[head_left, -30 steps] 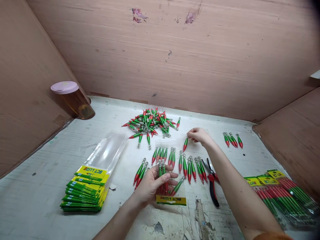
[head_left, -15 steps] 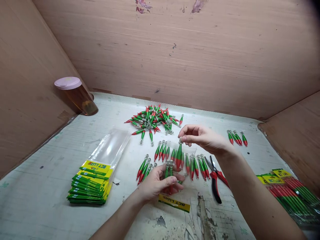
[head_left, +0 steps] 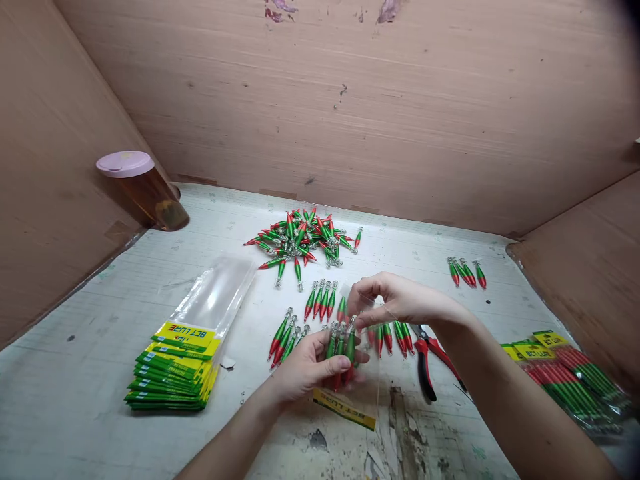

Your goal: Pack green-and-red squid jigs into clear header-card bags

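My left hand is closed round a clear plastic bag with a yellow and green BCT LURE header, with green and red fishing lures in its grip, hook ends up. Just above, my right hand pinches another fishing lure by its hook end, red tip down, beside the ones in my left hand. Short rows of lures lie behind the bag, and more lie left of my left hand. Part of the row is hidden by my right hand.
Red-handled pliers lie under my right forearm. A pile of lures is at the back. Empty bags are stacked at left, near a lidded cup. Filled packs lie at right, below several loose lures. Cardboard walls surround the table.
My right hand has come down and brought its lure beside the ones in my left hand. The view has shifted slightly.
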The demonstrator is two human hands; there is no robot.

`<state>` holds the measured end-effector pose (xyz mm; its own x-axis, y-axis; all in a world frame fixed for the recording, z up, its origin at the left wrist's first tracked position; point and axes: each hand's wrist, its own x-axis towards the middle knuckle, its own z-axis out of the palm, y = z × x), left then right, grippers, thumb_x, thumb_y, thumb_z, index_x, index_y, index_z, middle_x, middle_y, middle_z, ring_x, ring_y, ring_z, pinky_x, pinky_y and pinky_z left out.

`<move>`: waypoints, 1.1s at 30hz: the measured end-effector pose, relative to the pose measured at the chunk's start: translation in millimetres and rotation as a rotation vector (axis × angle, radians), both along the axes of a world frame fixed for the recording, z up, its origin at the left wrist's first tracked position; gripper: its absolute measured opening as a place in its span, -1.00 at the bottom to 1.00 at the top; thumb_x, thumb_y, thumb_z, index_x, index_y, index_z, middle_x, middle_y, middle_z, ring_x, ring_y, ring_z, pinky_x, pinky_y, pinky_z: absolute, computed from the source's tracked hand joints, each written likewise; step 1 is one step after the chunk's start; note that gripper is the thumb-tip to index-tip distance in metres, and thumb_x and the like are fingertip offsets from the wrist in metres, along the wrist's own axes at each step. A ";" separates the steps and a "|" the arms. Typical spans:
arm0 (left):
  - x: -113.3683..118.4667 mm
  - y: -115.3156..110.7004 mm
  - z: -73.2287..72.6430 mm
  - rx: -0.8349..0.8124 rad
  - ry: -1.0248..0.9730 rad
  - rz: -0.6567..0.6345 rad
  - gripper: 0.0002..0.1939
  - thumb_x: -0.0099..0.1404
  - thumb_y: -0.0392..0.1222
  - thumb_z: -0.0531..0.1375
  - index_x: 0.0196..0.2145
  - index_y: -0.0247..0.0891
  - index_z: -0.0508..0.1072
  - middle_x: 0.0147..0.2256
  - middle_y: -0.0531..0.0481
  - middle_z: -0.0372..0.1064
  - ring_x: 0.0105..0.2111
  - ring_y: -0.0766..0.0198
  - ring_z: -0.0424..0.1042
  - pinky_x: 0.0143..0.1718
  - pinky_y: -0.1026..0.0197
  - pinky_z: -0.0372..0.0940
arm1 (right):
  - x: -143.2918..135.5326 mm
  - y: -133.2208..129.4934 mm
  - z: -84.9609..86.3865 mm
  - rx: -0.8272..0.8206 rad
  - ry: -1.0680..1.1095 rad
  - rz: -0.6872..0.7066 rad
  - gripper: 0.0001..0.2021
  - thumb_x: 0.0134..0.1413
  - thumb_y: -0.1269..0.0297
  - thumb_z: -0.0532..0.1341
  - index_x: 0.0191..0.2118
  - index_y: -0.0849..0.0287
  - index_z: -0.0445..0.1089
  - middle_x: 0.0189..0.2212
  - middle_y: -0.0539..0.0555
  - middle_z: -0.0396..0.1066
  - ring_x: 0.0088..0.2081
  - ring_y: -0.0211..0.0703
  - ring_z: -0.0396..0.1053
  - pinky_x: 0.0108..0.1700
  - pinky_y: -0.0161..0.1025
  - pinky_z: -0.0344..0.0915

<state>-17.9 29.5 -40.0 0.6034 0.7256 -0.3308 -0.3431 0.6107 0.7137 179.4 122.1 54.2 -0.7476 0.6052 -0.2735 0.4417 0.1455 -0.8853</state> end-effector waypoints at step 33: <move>0.8 0.3 -3.3 0.016 0.078 -0.049 -0.56 0.07 -0.10 0.40 -0.13 -0.26 0.39 -0.22 -0.19 0.56 -0.33 0.05 0.59 -0.37 0.19 0.42 | 9.1 6.6 -15.5 -0.323 0.268 0.088 -0.84 -0.10 0.36 0.42 -0.36 0.26 0.49 -0.44 -0.04 0.49 -0.41 -0.36 0.41 -0.29 -0.36 0.35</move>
<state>-17.1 29.8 -43.2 0.6113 0.7012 -0.3670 -0.2557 0.6139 0.7469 188.6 128.7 38.7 -0.8628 0.4511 -0.2280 0.1883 -0.1317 -0.9732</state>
